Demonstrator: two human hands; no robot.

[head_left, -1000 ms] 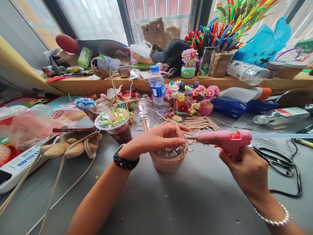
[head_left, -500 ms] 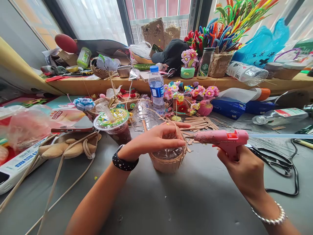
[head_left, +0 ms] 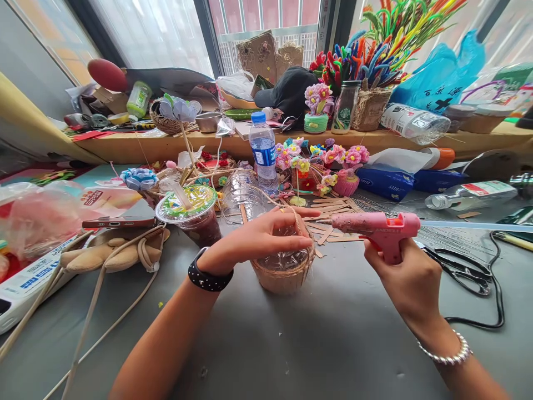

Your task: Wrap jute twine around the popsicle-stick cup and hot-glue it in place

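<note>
Slat-faced round pot (head_left: 280, 279), twine (head_left: 298, 222) about its rim: upright on the worktop (head_left: 250, 344), just under the left grip (head_left: 262, 238). Left fingers curled over rim and strand; cannot tell whether pinched tight. Right grip (head_left: 410, 280) closed round a pink hot-glue gun (head_left: 375, 224), nozzle near the left fingertips. Step, my reading: gluing twine at the rim. Next move calls for a steady strand, fingertips clear of the nozzle. Loose wooden sticks (head_left: 341, 206) beyond the left grip.

Blk L wristband (head_left: 208, 277) w/ small wht dots; shiny silver-col. R-wrist bracelet (head_left: 451, 360), rnd beads.
</note>
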